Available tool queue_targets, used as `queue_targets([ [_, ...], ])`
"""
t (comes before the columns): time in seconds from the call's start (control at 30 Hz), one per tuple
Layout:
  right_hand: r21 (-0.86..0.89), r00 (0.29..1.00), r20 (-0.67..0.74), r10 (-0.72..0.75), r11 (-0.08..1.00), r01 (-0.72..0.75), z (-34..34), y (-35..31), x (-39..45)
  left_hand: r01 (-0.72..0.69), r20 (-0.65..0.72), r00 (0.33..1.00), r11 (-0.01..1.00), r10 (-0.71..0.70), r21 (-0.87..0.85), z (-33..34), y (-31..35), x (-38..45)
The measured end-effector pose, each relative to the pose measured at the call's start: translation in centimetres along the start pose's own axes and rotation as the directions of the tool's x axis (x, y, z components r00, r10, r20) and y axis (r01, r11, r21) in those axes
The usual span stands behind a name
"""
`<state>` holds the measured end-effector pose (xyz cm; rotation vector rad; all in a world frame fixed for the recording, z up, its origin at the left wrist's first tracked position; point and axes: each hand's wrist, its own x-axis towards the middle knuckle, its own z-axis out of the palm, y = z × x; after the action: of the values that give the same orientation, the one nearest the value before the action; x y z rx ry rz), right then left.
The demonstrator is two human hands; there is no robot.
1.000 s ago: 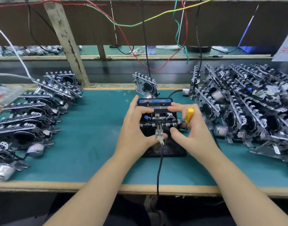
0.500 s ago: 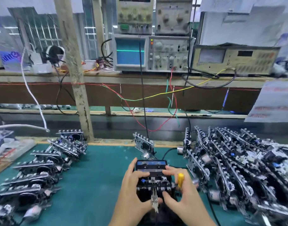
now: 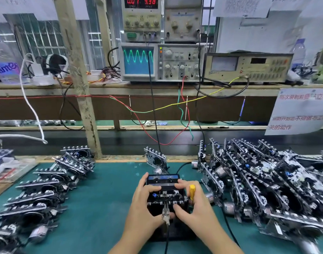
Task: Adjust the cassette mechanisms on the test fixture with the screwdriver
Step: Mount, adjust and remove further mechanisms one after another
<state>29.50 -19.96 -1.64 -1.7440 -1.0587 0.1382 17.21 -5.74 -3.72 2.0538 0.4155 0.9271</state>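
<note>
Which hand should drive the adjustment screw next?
Right, likely. The right hand already holds the yellow screwdriver beside the cassette mechanism, while the left hand grips and steadies it.

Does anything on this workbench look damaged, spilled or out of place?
Nothing stands out as damaged or spilled. Both hands grip the cassette mechanism on the fixture; the yellow screwdriver sits in the right hand.

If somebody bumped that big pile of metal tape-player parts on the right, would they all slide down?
Probably some would. The pile of mechanisms is loosely stacked, pieces leaning on each other. Their toothed metal edges look likely to snag and drag neighbours. With their motors, they likely feel heavy for their size.
</note>
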Motion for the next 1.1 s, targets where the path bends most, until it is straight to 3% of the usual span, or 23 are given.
queue_targets([
  [1.1, 0.003, 0.999, 0.004, 0.047, 0.999, -0.047, -0.02, -0.08, 0.16, 0.007, 0.009, 1.000, 1.000, -0.007, -0.007, 0.53, -0.88, 0.27],
])
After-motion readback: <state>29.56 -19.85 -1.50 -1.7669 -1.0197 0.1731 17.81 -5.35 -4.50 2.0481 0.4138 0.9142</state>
